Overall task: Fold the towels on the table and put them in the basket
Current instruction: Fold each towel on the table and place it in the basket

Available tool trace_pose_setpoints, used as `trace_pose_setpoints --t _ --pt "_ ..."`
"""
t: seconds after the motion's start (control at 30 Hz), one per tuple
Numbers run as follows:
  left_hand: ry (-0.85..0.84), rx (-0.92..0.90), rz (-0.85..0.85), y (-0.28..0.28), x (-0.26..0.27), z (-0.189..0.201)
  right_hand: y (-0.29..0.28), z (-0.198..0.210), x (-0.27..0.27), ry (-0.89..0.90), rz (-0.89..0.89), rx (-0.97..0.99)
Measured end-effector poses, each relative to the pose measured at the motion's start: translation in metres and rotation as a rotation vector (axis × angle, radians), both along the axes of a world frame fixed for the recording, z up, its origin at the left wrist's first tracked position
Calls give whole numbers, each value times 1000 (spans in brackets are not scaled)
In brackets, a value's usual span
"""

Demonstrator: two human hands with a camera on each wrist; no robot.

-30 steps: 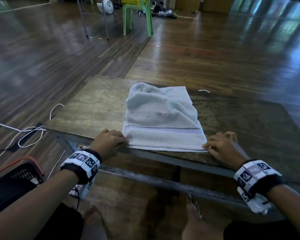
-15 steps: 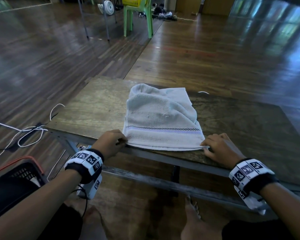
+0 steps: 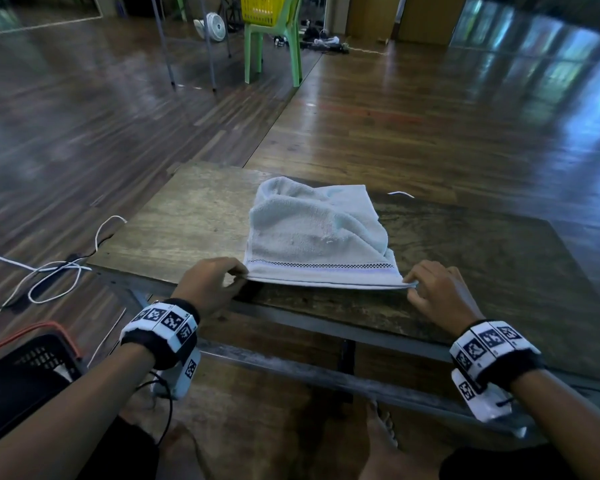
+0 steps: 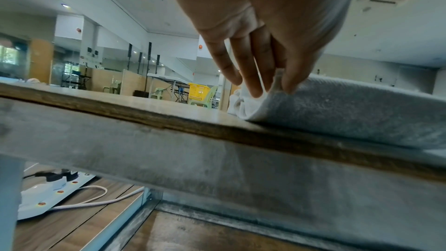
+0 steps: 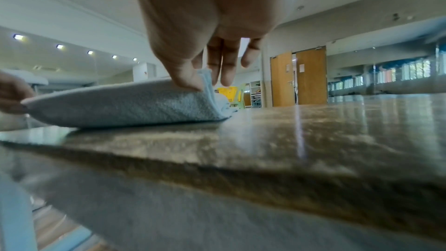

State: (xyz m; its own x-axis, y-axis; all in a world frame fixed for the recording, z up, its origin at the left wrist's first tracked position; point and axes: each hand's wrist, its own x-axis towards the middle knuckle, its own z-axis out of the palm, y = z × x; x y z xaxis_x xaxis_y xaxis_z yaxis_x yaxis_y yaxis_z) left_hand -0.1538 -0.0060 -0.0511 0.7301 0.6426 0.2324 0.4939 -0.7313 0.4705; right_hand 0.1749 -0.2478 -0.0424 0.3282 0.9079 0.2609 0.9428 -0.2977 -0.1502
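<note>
While you work at the table [image 3: 194, 216], note its contents: one towel [image 3: 312, 237], pale, part-folded, lying at 12 o'clock from you with its hemmed edge lifted just off the near rim. Basket [image 3: 39, 355]: dark, on the floor at 8 o'clock. Left hand [image 3: 210, 284]: fingers curled, pinching the near left corner. Right hand [image 3: 440, 294]: pinching the near right corner likewise. Carry both corners level toward 12 o'clock, keep the hem taut, and match edges before pressing flat.

Worn wooden table [image 3: 194, 223] on metal frame; crumpled pale towel [image 3: 312, 233] on top
</note>
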Motion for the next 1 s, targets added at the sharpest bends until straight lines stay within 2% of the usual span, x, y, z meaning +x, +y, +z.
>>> trace_pose_setpoints --t 0.27,0.53,0.67,0.8,1.0 --pt "-339 81 -19 0 -2 47 1 50 -7 152 -12 399" --pt "-560 62 -5 -13 -15 110 -13 111 -35 216 52 620" --pt "-589 111 -40 -18 -24 147 -20 138 -38 266 95 708" --pt "-600 97 -33 -16 -28 174 -27 164 -36 350 123 689" --pt "-575 122 -52 -20 -32 202 -32 184 -33 342 126 661"
